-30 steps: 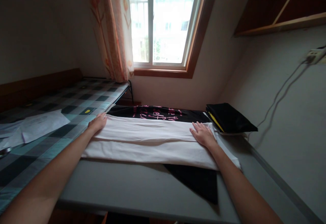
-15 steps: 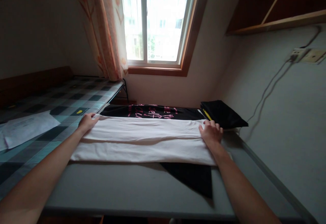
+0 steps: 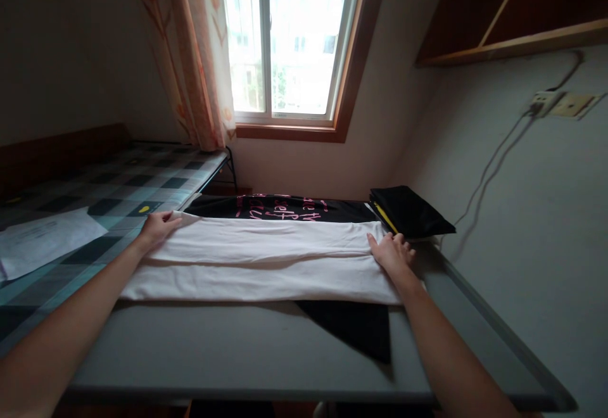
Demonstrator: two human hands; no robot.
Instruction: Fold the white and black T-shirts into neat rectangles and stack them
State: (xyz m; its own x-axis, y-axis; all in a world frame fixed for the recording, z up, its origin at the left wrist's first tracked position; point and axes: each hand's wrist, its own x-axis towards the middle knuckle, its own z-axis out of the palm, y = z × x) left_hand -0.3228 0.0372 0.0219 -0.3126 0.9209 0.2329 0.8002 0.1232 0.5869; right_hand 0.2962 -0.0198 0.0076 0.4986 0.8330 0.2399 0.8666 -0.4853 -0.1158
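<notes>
A white cloth garment (image 3: 266, 282) lies folded in a long band across the grey tabletop. Behind its far edge shows black fabric with pink lettering (image 3: 280, 206); whether the two are joined I cannot tell. A black fabric corner (image 3: 363, 329) pokes out from beneath the near edge. My left hand (image 3: 159, 228) pinches the garment's far left corner between thumb and fingers. At the far right end rests my right hand (image 3: 394, 253), its thumb on the white cloth and its fingers spread apart over the edge.
A folded black cloth (image 3: 411, 209) with a yellow strip lies at the back right by the wall. To the left is a checked bed surface (image 3: 175, 168) with white papers (image 3: 52, 240) on it. A cable (image 3: 494, 152) hangs from the wall socket.
The fingers of my right hand have loosened and spread at the garment's right end. My left hand keeps its pinch. The view has shifted slightly.
</notes>
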